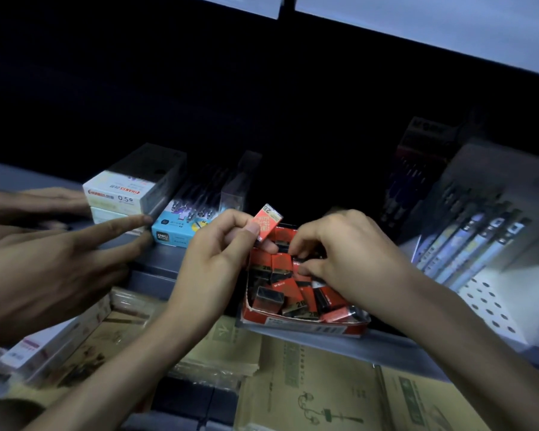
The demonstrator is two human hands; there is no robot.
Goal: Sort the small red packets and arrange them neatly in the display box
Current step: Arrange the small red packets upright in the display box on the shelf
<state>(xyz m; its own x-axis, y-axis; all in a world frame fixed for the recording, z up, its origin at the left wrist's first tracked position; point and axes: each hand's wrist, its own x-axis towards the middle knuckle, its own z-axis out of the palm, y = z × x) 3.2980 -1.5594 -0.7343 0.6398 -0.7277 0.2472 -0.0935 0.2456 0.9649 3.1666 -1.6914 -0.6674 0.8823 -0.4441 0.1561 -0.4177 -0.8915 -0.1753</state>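
The grey metal shelf [339, 340] is carrying the shallow red cardboard display box [305, 325], which is sitting at the shelf's front edge and serves as the landmark here. Left of the display box, white cartons of pen refills [128, 191] and a blue pen box [171, 234] are standing on the same shelf; right of it, packs of pens [467, 241] are leaning on a perforated white panel. Another person's hand [59, 262] is reaching in well to the left of the box, fingers spread towards the white cartons.

The step in hand appears to be the sorting itself. The left hand [218, 247] is hovering just above the box's far left corner, its fingers clamped on one small red rectangular packet [266, 222], held up and tilted. The right hand [339, 247] is working over the middle of the box, its fingers pinched together among the jumbled red-and-black packets [293, 293]; whether they are gripping one I cannot tell.

The packets inside are lying at mixed angles, some showing red faces, some black ends marked 2B. The next move likely calls for turning the loose ones to one facing and clearing a straight row for the lifted packet.
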